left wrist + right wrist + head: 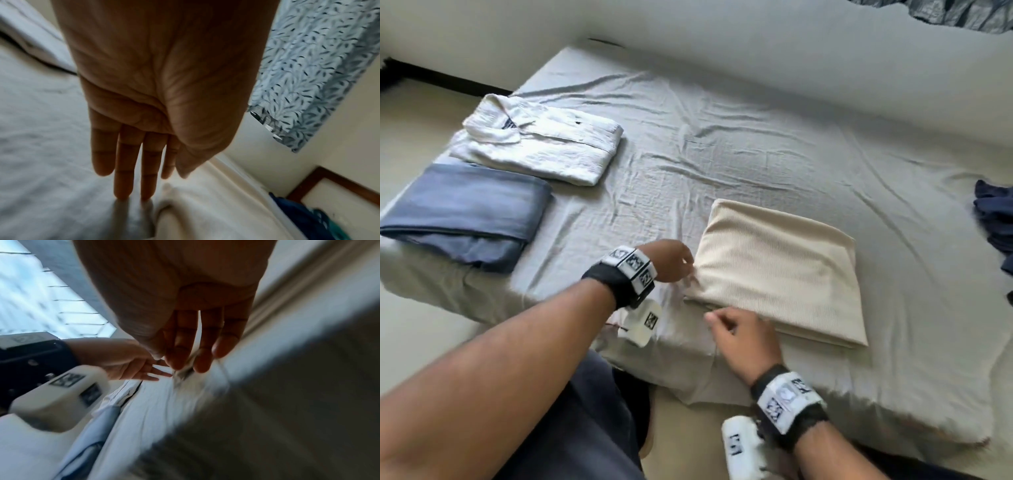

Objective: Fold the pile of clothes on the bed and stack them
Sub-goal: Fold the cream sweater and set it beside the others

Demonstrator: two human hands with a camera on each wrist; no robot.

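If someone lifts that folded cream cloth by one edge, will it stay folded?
Probably not: the cream cloth looks soft and ribbed, so its layers would likely droop open. It seems light. On the wrinkled sheet it would likely drag rather than slide.

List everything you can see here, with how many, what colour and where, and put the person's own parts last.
bed: one, pale grey wrinkled sheet, fills the middle.
white shirt: one, folded, far left of the bed.
blue garment: one, grey-blue, folded, beside the white shirt, nearer the person.
cream garment: one, ribbed, folded, near edge of the bed.
dark blue clothes: unfolded heap, right edge.
patterned curtain: one, blue-grey leaves, by the wall.
left hand: fingers straight, at the cream garment's left edge.
right hand: open, at its near corner.
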